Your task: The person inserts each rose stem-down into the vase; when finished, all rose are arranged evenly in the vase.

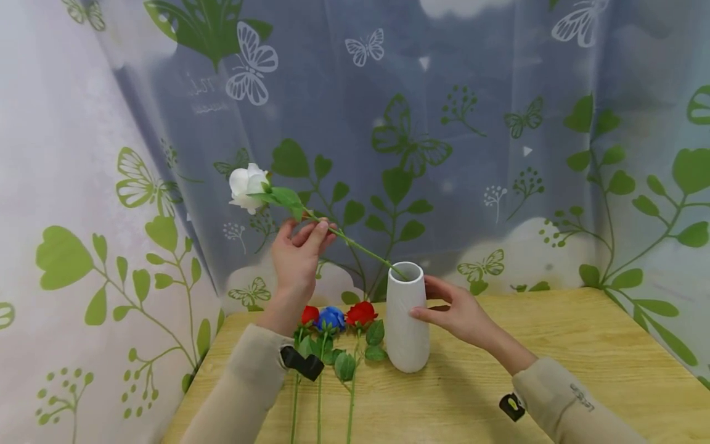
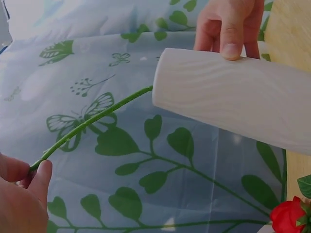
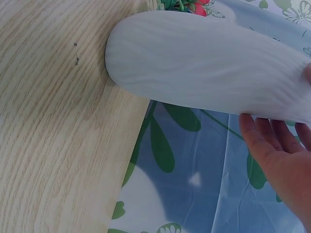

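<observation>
Between thumb and fingers, my left hand [image 1: 296, 262] pinches the green stem of a white rose [image 1: 248, 187]. The bloom points up and left, and the stem's lower end dips into the mouth of a white vase [image 1: 407, 327]. My right hand [image 1: 461, 316] holds the upright vase near its top from the right, thumb in front and fingers behind. In the left wrist view the bare stem [image 2: 90, 122] slants from the left hand to the vase rim. The right wrist view shows fingertips [image 3: 247, 121] against the vase's side. Inside the vase, the stem's tip is hidden.
Left of the vase, a red rose [image 1: 362, 314], a blue rose [image 1: 331, 319] and another red rose [image 1: 310, 315] lie on the wooden table [image 1: 499, 388], stems toward me. Behind the table hangs a patterned curtain [image 1: 333, 80] with leaves and butterflies.
</observation>
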Available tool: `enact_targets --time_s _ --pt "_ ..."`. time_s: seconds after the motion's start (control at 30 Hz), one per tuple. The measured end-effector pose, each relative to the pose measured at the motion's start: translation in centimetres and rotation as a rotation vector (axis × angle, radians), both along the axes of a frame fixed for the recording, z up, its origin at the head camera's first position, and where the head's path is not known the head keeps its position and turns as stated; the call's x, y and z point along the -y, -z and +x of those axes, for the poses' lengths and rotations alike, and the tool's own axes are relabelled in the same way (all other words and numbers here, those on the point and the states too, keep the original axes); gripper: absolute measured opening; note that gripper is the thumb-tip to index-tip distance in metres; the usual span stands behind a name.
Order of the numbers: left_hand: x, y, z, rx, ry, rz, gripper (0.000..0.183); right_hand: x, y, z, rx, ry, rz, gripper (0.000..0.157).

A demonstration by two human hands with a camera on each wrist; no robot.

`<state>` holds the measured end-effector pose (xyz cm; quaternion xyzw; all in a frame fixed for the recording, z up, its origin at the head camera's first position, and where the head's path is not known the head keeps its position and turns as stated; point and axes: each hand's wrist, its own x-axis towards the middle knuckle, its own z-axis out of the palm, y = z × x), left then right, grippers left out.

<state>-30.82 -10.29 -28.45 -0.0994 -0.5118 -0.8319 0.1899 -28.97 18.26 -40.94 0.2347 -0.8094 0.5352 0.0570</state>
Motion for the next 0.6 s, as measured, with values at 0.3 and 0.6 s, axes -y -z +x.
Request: enact_targets --time_s 0.3,0.6 --pt "-3.1 1.1 -0.1 -0.024 0.091 -0.203 0.032 0.0 -0.1 0.1 0.003 0.017 0.014 0.072" --pt "-4.6 2.3 0.0 -0.020 0.144 -0.314 0.036 0.1 -0.1 0.0 0.006 0.018 0.017 0.073"
